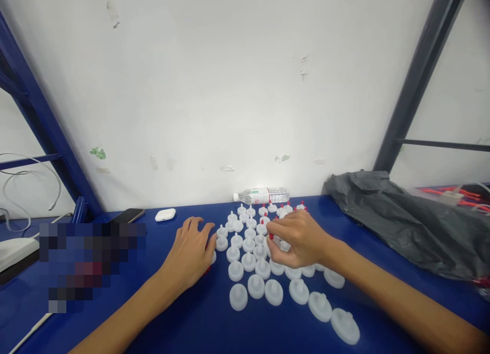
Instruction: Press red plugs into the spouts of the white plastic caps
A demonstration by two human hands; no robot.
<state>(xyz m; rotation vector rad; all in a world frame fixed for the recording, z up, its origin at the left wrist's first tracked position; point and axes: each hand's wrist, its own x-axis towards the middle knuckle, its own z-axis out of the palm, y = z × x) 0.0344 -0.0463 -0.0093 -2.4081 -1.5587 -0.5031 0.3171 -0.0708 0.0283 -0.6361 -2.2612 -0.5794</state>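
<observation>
Pinching red tip (271, 236); bottle (262, 195) beyond white caps (238, 298)

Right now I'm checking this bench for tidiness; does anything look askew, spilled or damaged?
Yes: the clear bottle lies on its side by the wall rather than upright, though no spill shows. The wall looks marred too, with scuffs and a green patch low on the left.
</observation>
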